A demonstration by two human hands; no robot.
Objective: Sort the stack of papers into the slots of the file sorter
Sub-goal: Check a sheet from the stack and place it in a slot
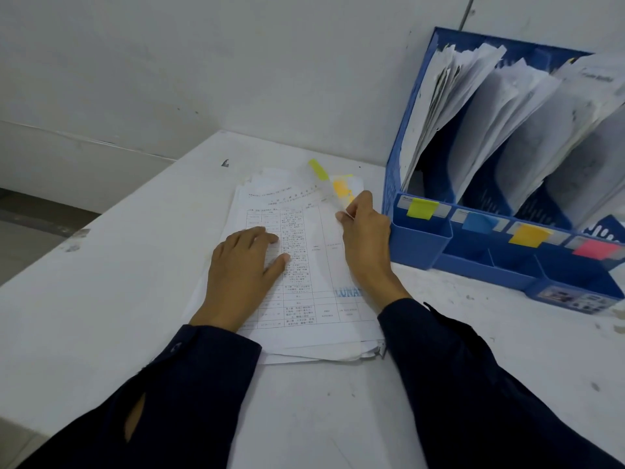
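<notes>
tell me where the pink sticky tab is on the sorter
In the head view, the pink tab sits far right on the blue file sorter front edge, right of the orange tab.

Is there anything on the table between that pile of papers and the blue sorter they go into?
Nothing visible. Only the right hand, pinching the top sheet's edge, sits between the pile of papers and the blue sorter; the slots already hold papers.
</notes>
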